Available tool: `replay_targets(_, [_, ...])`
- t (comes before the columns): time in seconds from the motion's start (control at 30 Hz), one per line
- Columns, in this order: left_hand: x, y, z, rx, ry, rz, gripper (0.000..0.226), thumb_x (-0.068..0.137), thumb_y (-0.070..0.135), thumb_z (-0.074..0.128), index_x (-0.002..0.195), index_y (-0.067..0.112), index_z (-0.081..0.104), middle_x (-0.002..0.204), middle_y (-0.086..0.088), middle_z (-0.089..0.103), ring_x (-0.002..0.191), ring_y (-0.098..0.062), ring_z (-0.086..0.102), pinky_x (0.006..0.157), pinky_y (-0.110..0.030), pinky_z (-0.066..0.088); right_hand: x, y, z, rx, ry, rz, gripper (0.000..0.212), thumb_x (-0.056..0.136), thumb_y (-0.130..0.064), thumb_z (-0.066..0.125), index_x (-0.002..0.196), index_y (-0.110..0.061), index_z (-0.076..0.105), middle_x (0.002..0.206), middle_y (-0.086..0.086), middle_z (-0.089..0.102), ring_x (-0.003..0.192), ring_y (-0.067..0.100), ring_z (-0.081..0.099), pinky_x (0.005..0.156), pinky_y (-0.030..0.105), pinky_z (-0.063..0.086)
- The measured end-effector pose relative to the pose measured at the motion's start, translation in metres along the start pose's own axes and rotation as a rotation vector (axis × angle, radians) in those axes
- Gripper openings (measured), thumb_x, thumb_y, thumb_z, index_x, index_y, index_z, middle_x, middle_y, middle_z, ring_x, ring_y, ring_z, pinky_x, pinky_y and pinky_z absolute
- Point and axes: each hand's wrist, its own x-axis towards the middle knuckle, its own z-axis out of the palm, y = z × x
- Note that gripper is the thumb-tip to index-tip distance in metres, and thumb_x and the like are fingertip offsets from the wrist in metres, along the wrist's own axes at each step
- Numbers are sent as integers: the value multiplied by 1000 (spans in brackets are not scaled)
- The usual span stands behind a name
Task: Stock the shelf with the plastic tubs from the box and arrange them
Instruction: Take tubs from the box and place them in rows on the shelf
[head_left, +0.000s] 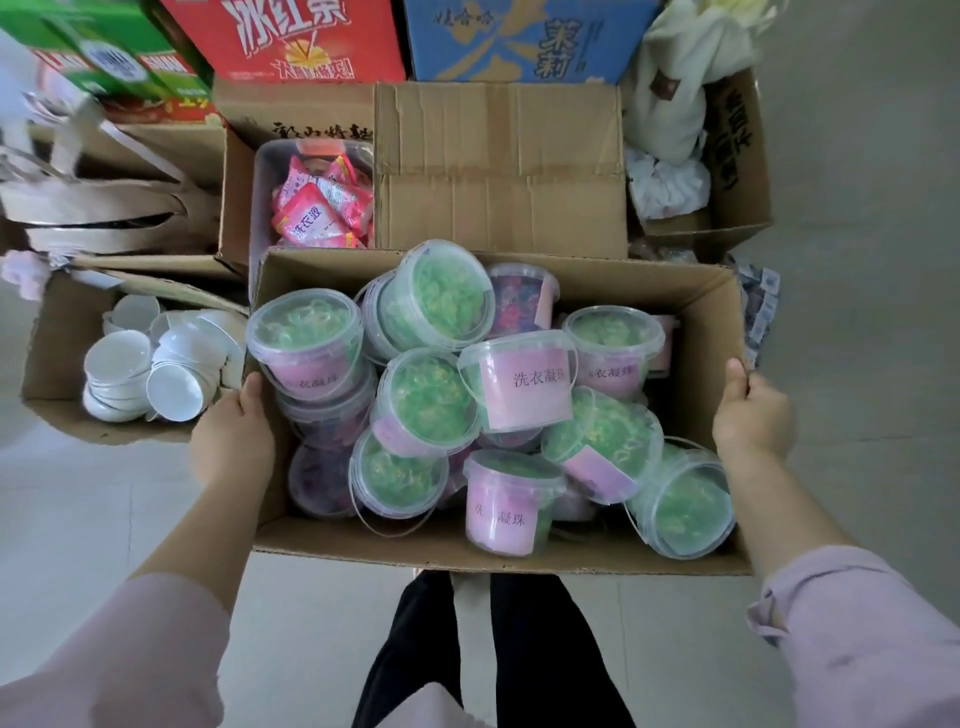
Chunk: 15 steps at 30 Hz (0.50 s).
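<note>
An open cardboard box hangs in front of me above the floor, held up between both hands. Several clear plastic tubs with pink labels and green contents lie jumbled inside it, some upright, some on their sides. My left hand grips the box's left wall, thumb over the top edge. My right hand grips the right wall the same way. No shelf is in view.
On the floor behind stand a closed cardboard box, a clear bin of pink sachets, a box of white bowls at left, and red and blue drink cartons. Pale floor lies to the right.
</note>
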Motion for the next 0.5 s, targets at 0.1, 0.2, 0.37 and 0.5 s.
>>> replay_targets(0.1, [-37,13,-44,-4,-11,59,63,102,49,22,116,1,59,117,-27,59,109,-44,52,80,-44,35,-43,21,-62,19,41,77,54,103,-43,31,117,-2,62,112,30,62,104,46,55,83,45,42])
replay_targets(0.2, [-87,33,-96,-15,-2,185,61,102,47,22,120,2,58,121,-27,58,112,-44,52,83,-44,37,-91,53,-127,101,104,172,55,103,-43,31,110,2,63,111,31,61,103,46,55,81,44,40])
replay_targets(0.37, [-163,64,-143,-28,40,460,60,102,46,23,118,1,59,119,-29,58,108,-46,54,87,-46,41,-162,134,-194,254,217,342,56,102,-45,31,109,0,63,111,29,62,101,46,56,79,42,41])
replay_targets(0.5, [-232,100,-141,37,42,577,60,102,48,21,124,6,57,121,-27,58,113,-44,52,97,-50,40,-201,213,-224,346,273,485,56,102,-46,30,110,-3,65,108,26,64,99,43,58,80,43,43])
